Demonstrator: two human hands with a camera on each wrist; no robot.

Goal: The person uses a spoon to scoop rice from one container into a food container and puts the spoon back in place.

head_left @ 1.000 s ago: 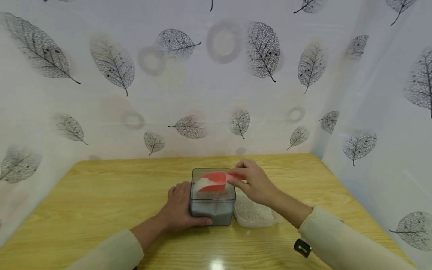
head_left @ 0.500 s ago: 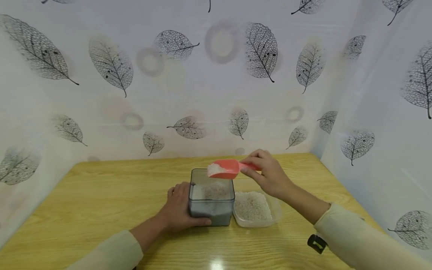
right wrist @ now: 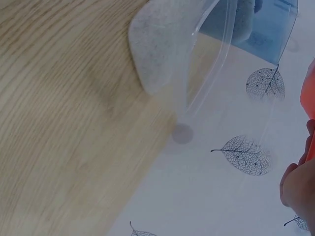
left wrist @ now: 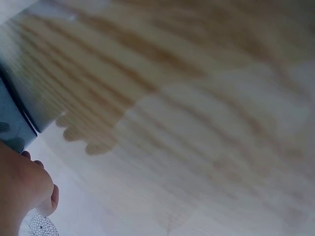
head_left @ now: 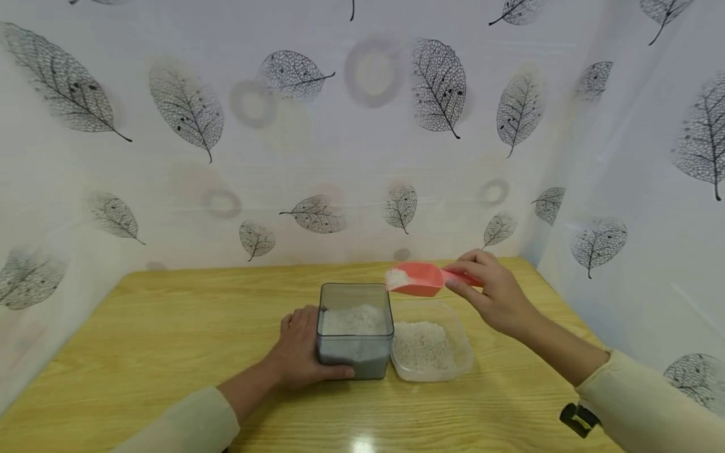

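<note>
Above tub (head_left: 461,352), seemingly, scoop (head_left: 421,280) points left, axis sideways; right grip (head_left: 494,292) clasps it; left grip (head_left: 301,349), bin (head_left: 362,360).

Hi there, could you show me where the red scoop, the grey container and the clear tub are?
Red scoop (head_left: 425,280), head view: on its bowl.
Grey container (head_left: 355,357), head view: on its front wall.
Clear tub (head_left: 460,345), head view: on its bare inner side.
</note>
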